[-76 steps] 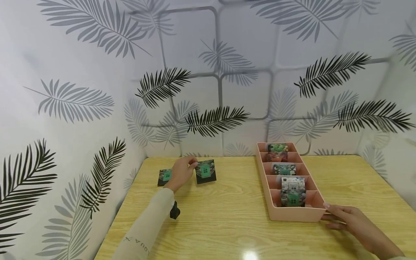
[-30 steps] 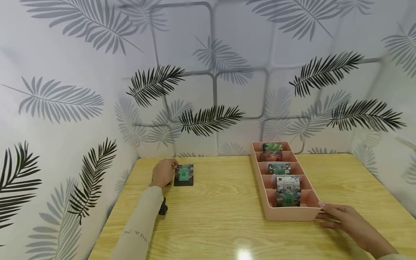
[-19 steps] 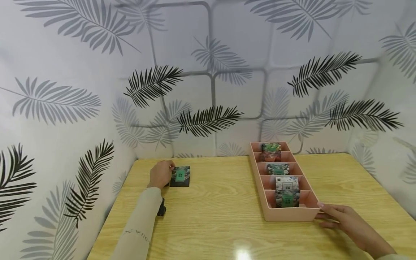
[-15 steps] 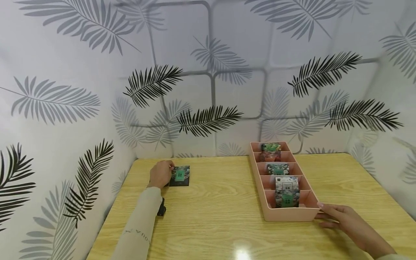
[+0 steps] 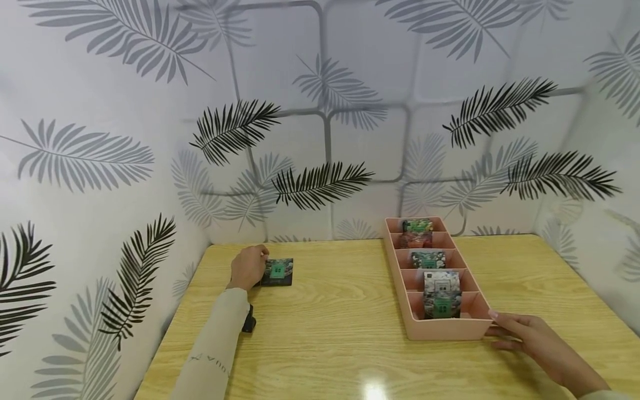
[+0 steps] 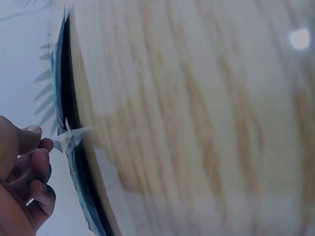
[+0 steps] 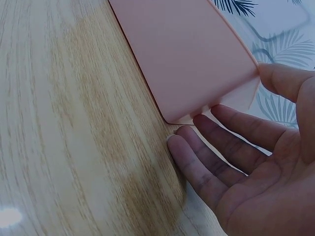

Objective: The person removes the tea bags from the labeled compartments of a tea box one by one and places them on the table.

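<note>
hands point(image 5: 246, 268) point(image 5: 537, 340) apart, left pinching packet point(image 5: 279, 270), right gripping box point(image 5: 445, 330)

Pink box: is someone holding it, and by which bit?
The right hand holds the pink box by its near right corner, thumb at the top.

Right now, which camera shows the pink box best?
The head view: it shows the pink box nearly whole, with packets inside. The right wrist view has only part of its outside, touched by the right hand; the left wrist view, none.
</note>
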Motion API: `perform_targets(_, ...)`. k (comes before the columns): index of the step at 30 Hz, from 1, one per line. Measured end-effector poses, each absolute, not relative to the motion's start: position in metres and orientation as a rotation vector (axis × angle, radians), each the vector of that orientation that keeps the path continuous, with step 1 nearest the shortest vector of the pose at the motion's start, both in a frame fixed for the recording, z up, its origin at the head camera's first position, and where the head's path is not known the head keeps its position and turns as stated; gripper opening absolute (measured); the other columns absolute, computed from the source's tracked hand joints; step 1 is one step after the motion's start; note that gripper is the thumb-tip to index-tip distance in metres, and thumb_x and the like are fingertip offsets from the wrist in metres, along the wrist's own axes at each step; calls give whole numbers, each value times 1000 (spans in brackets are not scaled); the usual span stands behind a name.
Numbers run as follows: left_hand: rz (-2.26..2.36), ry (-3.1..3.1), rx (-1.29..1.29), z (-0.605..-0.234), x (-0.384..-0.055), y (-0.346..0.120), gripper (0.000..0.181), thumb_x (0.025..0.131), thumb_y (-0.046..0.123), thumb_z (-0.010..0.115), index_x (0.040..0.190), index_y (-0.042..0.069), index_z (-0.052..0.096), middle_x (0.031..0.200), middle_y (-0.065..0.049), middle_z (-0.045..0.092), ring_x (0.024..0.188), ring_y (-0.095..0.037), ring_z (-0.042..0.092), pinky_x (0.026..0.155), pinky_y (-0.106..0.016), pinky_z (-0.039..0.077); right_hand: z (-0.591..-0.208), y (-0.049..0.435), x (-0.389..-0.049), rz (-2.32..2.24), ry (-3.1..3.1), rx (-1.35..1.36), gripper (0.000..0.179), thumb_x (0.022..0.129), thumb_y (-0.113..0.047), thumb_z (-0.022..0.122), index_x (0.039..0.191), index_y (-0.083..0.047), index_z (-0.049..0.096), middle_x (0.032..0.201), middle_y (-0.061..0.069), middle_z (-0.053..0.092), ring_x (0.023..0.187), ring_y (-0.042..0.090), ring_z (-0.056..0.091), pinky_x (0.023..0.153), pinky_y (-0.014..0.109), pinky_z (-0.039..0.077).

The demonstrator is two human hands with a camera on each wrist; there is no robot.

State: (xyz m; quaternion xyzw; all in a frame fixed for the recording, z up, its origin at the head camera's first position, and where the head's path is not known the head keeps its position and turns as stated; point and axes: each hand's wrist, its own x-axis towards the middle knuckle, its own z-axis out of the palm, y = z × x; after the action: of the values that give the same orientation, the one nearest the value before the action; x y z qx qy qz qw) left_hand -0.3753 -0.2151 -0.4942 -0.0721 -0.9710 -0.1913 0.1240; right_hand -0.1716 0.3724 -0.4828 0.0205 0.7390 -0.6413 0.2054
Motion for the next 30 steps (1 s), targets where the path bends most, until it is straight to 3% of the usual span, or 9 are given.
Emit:
perform_targets(11,-718,-2766,-266,-484,-369,-203,18,97,19,58,108,11,69,88,-4,68,52,-12,52,44,-30,40,-480,369,-170,-1757,2113,38,65,102,-37,43,135,19,36,123,17,60,107,19,63,89,40,49)
perform_targets(26,-672,-2699,-425,-463,-353,-163,21,97,29,57,105,15,70,85,2,67,62,-8,56,50,-27,44,-483,366,-170,-1732,2169,37,67,102,-40,42,136,18,36,123,20,59,108,21,63,88,39,50)
perform_targets(30,-656,-2689,-496,-459,-351,-154,21,98,29,56,105,14,70,82,3,67,54,-7,53,46,-26,42,-483,366,-170,-1711,2190,48,69,102,-41,42,137,18,35,123,21,60,107,22,63,87,38,50)
